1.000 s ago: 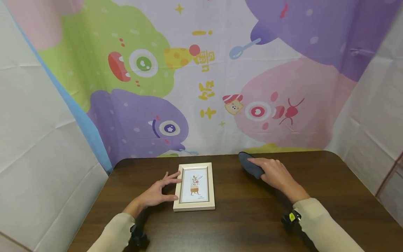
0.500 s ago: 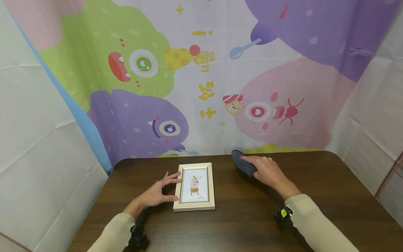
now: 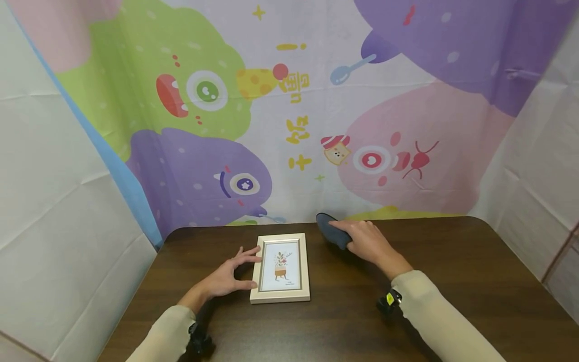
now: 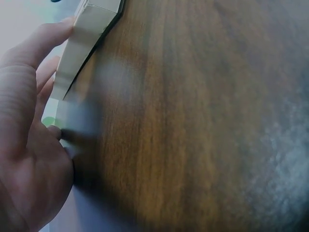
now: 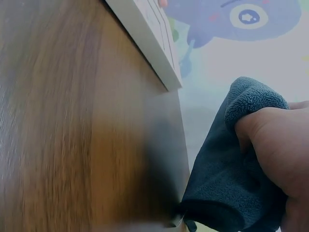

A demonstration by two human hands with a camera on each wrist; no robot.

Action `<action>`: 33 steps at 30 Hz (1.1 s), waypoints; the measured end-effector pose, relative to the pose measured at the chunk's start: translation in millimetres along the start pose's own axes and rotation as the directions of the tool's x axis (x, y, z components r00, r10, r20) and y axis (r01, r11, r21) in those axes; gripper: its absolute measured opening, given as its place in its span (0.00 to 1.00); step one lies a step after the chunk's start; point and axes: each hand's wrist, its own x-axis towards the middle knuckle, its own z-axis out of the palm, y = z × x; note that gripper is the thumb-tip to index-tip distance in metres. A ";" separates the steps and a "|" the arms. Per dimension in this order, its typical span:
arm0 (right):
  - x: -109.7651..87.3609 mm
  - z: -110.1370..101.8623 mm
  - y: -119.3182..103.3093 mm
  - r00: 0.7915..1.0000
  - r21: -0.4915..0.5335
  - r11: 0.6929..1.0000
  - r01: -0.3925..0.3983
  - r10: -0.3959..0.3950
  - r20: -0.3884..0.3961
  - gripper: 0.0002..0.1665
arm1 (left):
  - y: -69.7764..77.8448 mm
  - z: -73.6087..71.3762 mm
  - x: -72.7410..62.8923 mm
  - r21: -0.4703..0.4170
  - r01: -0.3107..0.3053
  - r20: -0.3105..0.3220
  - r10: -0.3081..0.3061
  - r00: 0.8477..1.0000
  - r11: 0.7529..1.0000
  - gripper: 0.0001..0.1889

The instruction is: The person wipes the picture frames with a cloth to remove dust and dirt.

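Currently I have the picture frame (image 3: 280, 267) lying face up on the brown wood-grain table (image 3: 280, 332). Left hand (image 3: 226, 275): digits spread, thumb and fingertips against the frame's left side. Right hand (image 3: 370, 241), well apart from it: grips a blue-grey cloth (image 3: 333, 235) near the table's back edge, right of the frame. Behind: cartoon-monster backdrop (image 3: 312, 193); pale sheets (image 3: 68, 201) on both sides. My right wrist view alone resolves the cloth's fuzzy pile, folded over by the thumb.
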 end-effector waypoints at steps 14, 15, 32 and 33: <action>17.1 7.0 -25.2 0.999 0.019 0.999 0.031 -0.032 0.014 0.40 | -29.0 1.4 6.4 0.017 -0.066 -0.018 0.066 0.998 0.998 0.36; 18.5 7.7 -27.1 0.999 0.026 0.999 0.028 -0.028 0.016 0.40 | -19.3 0.5 3.9 0.015 -0.056 -0.014 0.056 0.998 0.998 0.36; 29.9 25.8 -44.5 0.999 0.032 0.999 0.042 -0.042 0.020 0.40 | 3.6 0.0 -1.7 0.021 0.034 -0.008 -0.033 0.999 0.999 0.36; 30.2 27.6 -44.2 0.999 0.036 0.998 0.044 -0.044 0.021 0.40 | 3.7 0.1 -1.4 0.019 0.038 -0.008 -0.038 0.999 0.999 0.36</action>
